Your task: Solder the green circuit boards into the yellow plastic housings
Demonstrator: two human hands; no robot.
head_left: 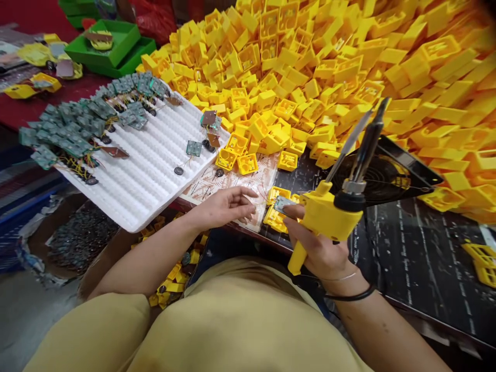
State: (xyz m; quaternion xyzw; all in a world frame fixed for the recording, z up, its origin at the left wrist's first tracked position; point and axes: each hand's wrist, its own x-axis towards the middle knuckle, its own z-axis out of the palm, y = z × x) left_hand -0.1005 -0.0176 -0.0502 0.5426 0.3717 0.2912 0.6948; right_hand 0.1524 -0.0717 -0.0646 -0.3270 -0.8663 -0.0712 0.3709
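Left of the left hand [225, 205], a cardboard box [67, 248] of dark parts sits low beside the forearm. Just beyond the wrist lies a white foam tray [145, 178] carrying rows of wired green circuit boards [73, 126]. The left hand is open, fingers loosely spread, holding nothing, over a printed paper sheet [232, 178]. Just to its right, a small circuit board [284, 204] sits at the fingers of the right hand [315, 243], above yellow plastic housings [276, 217]; whether it is gripped, I cannot tell. The right hand is closed round the handle of a yellow soldering gun [321, 217]. Beyond that hand stands a black fan [377, 178], backed by a heap of loose yellow housings [294, 67].
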